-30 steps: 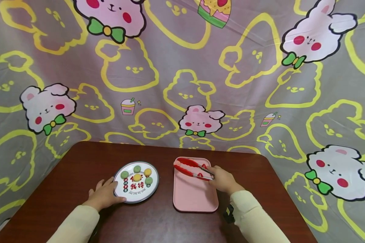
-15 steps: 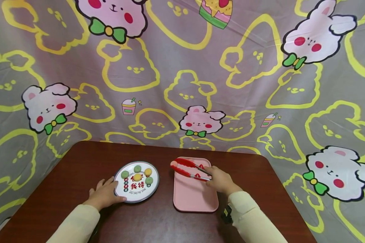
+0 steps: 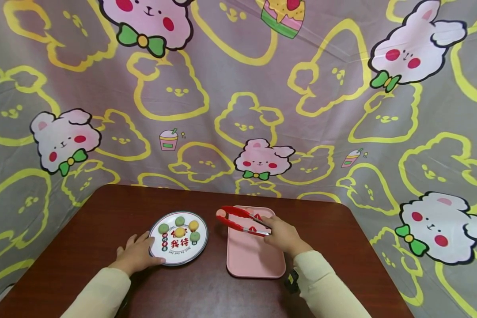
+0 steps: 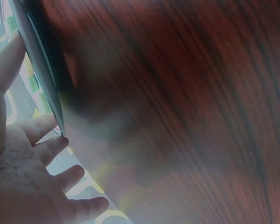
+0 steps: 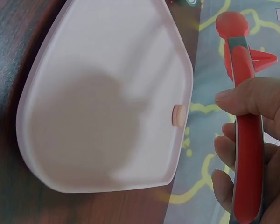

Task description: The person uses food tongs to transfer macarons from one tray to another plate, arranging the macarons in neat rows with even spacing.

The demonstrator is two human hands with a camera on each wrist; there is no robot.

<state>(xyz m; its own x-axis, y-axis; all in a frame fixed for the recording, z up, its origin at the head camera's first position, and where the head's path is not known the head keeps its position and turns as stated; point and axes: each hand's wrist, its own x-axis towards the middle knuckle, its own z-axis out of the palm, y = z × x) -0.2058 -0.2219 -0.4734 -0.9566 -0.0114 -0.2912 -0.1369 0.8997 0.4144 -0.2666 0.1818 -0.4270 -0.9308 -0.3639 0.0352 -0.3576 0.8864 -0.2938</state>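
Red tongs [image 5: 248,144]: near the centre of the head frame, slanting left past the upper left corner of the tray [image 3: 256,258]; red grips on metal arms, apparently light and springy, best held partway along, where the thumb sits
Right hand [image 3: 284,237]: grasping the tongs, thumb laid over one arm, fingers curled in from the other side
Gripped sweet [image 3: 221,213]: pink, small and round, seemingly nipped at the tong tips just left of centre; probably very light and, if a real macaron, easily crushed, so a mild squeeze across its sides should suit
Second sweet [image 5: 178,115]: pink, just inside the tray's right rim in the right wrist frame, likely as light and brittle
Tray: lower centre of the head frame, on the counter [image 3: 214,287]; looks smooth and stiff, the low rim being the place to lift by
White plate [image 3: 198,249]: lower left of centre, bearing three green sweets [image 3: 163,229] and two yellow sweets [image 3: 180,232]; looks hard and glossy, so its load could slide if tipped; the rim offers the hold
Left hand [image 3: 134,256]: unclenched, fingers spread, thumb and fingertips touching the plate's rim at its left
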